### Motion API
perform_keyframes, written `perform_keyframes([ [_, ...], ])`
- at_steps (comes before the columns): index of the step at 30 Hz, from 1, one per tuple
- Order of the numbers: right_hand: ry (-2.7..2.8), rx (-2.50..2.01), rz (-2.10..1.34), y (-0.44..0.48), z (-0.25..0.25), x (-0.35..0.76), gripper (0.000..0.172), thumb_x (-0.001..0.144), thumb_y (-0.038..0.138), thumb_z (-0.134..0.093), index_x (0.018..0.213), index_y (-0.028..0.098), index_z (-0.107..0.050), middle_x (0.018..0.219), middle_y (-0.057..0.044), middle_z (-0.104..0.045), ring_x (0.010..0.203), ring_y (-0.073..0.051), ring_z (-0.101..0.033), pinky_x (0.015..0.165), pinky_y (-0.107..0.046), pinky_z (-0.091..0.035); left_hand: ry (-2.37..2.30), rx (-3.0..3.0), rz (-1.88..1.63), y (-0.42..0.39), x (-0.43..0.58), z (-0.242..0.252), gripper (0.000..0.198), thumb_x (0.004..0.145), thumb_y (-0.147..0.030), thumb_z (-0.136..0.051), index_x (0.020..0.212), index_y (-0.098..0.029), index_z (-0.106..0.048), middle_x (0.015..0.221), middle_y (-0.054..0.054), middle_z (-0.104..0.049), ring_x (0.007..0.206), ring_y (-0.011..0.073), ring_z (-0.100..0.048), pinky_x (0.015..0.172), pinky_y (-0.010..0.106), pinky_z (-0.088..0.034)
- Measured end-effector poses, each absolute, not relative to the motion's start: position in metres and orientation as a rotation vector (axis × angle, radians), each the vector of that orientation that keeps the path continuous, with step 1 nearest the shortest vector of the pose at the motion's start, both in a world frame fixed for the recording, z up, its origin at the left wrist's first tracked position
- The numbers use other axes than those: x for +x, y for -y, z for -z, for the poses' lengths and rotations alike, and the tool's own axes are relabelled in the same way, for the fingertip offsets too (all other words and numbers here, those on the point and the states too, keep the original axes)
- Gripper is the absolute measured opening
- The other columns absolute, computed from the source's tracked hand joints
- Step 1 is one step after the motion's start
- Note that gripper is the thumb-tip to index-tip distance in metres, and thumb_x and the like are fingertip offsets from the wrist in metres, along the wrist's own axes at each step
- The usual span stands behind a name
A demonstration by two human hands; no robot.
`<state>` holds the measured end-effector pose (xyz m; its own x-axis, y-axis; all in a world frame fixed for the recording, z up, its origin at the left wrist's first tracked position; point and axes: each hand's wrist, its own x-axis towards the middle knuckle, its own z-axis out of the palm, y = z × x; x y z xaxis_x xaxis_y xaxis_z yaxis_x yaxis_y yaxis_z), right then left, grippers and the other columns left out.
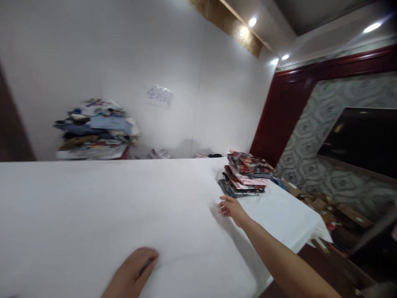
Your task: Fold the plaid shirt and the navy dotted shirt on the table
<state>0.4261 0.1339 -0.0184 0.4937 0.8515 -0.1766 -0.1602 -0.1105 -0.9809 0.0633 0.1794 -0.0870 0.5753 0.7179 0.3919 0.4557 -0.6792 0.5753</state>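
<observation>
My left hand (133, 269) is low over the white-covered table (124, 207), blurred by motion. Its fingers are curled together, and a small dark sliver shows between thumb and fingers; I cannot make out what it is. Farther right, my right hand (232, 210) reaches over the cloth with its fingers apart and nothing in them. Just beyond it is a stack of folded clothes (245, 176), with red plaid cloth on top and pink, white and dark pieces under it. A gap separates the fingertips from the stack.
Behind the table, a tall heap of mixed clothes (99, 130) stands by the white wall (155, 49), which carries a paper sign (159, 96). Cardboard boxes (353, 215) lie on the floor at right, below a dark screen (362, 142). The table's right edge drops off there.
</observation>
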Motion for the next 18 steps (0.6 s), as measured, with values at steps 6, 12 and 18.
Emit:
perform_keyframes([
  [6,1.57,-1.329,-1.163,-0.134,0.046,0.296,0.03,0.077,0.039,-0.06,0.098,0.018,-0.065,0.081,-0.005,-0.069,0.071,-0.017,-0.064,0.061,-0.03,-0.05,-1.019,2.338,-0.731,-0.151,0.082,0.051,0.02,0.084,-0.027,-0.044,0.081,-0.023,-0.064,0.084,0.002,-0.069,0.084,0.0171,-0.061,0.082,0.031,-0.05],
  [12,2.084,-1.192,-0.699,-0.153,0.061,0.248,0.037,0.085,0.04,-0.05,0.114,0.023,-0.064,0.122,-0.009,-0.062,0.111,-0.026,-0.058,0.095,-0.044,-0.048,-1.217,2.218,-0.837,-0.138,0.057,0.04,0.019,0.078,-0.027,-0.057,0.093,-0.022,-0.067,0.093,0.004,-0.071,0.09,0.0192,-0.063,0.085,0.033,-0.048],
  [18,2.25,-1.216,-0.34,-0.168,0.119,0.261,0.039,0.086,0.044,-0.05,0.115,0.025,-0.066,0.131,-0.008,-0.057,0.121,-0.029,-0.051,0.102,-0.05,-0.043,-1.802,2.152,-1.116,-0.155,-0.071,0.004,0.029,0.081,-0.032,-0.056,0.107,-0.021,-0.063,0.12,0.008,-0.063,0.114,0.0224,-0.055,0.101,0.041,-0.041],
])
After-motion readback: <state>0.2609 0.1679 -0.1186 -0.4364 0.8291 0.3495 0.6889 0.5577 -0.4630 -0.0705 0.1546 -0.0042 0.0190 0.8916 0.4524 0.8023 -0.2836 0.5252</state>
